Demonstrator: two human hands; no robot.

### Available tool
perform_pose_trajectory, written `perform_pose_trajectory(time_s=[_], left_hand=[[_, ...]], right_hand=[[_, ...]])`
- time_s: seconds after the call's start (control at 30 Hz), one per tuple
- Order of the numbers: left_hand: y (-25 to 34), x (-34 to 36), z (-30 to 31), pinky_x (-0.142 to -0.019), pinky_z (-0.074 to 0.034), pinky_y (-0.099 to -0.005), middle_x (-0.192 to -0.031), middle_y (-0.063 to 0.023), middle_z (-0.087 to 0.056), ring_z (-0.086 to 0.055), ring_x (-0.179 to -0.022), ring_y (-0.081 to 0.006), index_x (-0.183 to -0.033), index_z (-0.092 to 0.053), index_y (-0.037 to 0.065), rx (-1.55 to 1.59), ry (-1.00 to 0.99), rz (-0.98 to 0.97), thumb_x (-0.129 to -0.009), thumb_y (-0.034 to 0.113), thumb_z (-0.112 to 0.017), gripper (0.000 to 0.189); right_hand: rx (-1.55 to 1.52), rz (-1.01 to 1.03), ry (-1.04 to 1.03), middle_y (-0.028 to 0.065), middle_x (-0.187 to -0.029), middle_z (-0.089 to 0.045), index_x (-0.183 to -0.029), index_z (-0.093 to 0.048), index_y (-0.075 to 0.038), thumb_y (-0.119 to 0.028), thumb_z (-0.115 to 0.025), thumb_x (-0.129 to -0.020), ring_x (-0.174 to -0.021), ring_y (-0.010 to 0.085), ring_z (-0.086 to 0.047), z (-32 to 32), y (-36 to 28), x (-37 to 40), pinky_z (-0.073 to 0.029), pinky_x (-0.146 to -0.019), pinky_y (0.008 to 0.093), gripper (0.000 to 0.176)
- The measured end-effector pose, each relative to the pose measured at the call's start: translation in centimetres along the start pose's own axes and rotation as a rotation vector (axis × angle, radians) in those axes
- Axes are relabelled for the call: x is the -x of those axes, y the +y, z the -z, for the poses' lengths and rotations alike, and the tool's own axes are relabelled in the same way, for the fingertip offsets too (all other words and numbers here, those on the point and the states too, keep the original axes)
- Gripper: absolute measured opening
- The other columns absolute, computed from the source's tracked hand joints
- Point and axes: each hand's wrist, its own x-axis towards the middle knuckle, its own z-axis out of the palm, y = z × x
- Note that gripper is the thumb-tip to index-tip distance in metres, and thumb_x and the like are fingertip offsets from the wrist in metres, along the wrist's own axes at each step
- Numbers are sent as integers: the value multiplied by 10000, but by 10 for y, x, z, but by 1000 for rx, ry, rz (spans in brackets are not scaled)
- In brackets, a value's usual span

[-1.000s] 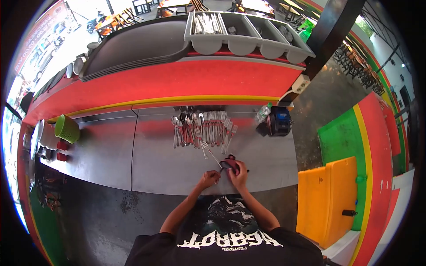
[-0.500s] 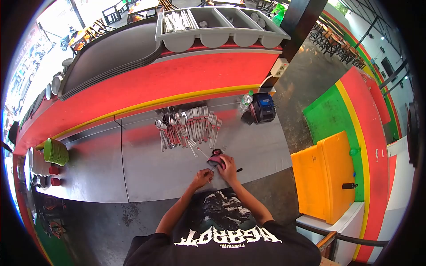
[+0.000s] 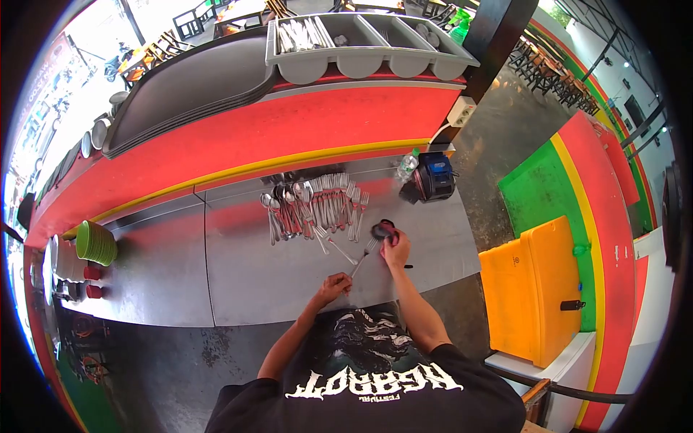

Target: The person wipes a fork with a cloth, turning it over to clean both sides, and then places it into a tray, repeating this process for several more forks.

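Head camera: the left hand [image 3: 334, 287], at lower centre of the frame, is closed, its fingers pinched around the handle end of a fork [image 3: 362, 260]. The fork lies aslant near the middle of the frame, tines pointing up and right. The right hand [image 3: 395, 250], right of centre, is curled around a dark, reddish cloth [image 3: 383, 229] bunched at its fingers; whether the cloth touches the tines cannot be determined. Above and left of the hands, spoons and forks [image 3: 314, 208] lie in a crowded row on the metal counter [image 3: 253, 281]. A clear bottle [image 3: 408, 164] stands beside a dark blue bag [image 3: 436, 177], right of the row. A grey cutlery tray [image 3: 372, 56] occupies upper centre.
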Motion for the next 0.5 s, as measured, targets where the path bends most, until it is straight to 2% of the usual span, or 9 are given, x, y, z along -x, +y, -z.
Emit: perform_pose_trajectory(time_s=[0.07, 0.1, 0.17, 0.27, 0.3, 0.37, 0.47, 0.5], left_hand=[[-5, -1, 0, -686, -519, -287, -819, -38, -627, -611, -733, -121, -969, -628, 13, -34, 23, -10, -996, 191, -549, 197], [-5, -2, 1, -673, -522, -284, -805, -44, -629, -617, -709, -127, -959, -629, 7, -11, 35, -19, -992, 194, -557, 203], [-7, -3, 1, -646, -528, -279, -775, -58, -632, -629, -662, -138, -939, -632, -4, 38, 57, -32, -984, 199, -573, 216], [-4, -2, 6, -649, -533, -285, -778, -63, -639, -643, -675, -146, -954, -641, -1, 66, 57, -37, -976, 175, -566, 193], [0, -2, 7, -654, -536, -289, -796, -70, -651, -650, -685, -147, -967, -646, -2, 39, 58, -34, -965, 155, -563, 178], [7, 0, 9, -665, -543, -298, -832, -86, -675, -662, -705, -149, -993, -656, -5, -20, 55, -31, -943, 116, -557, 164], [6, -1, 14, -750, -532, -291, -896, -98, -712, -689, -840, -148, -1003, -668, 10, -441, 150, -231, -930, 101, -530, 181], [11, -1, 14, -741, -538, -292, -885, -99, -715, -694, -834, -149, -1010, -669, 7, -379, 127, -153, -924, 90, -525, 187]], right_hand=[[-145, -88, 174, 165, -1077, -634, -1112, -598, -7, -111, -721, -763, -980, 358, -591, -3, 7, 0, -464, -895, 425, 385], [-159, -42, 275, 175, -1010, -632, -1091, -586, 27, -80, -701, -780, -935, 333, -615, -1, 4, 2, -481, -845, 418, 348], [-386, -129, 143, 160, -996, -628, -1079, -585, 30, -56, -691, -778, -940, 306, -619, -5, 15, 21, -489, -819, 402, 331], [-612, -119, -160, 138, -990, -623, -1097, -595, 8, -27, -690, -748, -937, 270, -621, 27, -40, 49, -502, -803, 371, 363], [-487, 128, -161, 141, -1002, -626, -1107, -600, -3, -32, -698, -736, -942, 284, -622, 29, -42, 62, -503, -817, 375, 385], [-374, 395, -422, 150, -1079, -637, -1122, -612, -23, -56, -731, -688, -986, 326, -617, 37, -50, 80, -499, -877, 403, 452], [-352, 445, -540, 163, -1140, -647, -1112, -628, -18, -69, -746, -659, -1035, 348, -618, 31, -49, 109, -492, -925, 423, 471], [-332, 442, -564, 157, -1160, -647, -1109, -633, -18, -90, -759, -647, -1036, 345, -617, 33, -50, 105, -496, -913, 421, 484]])
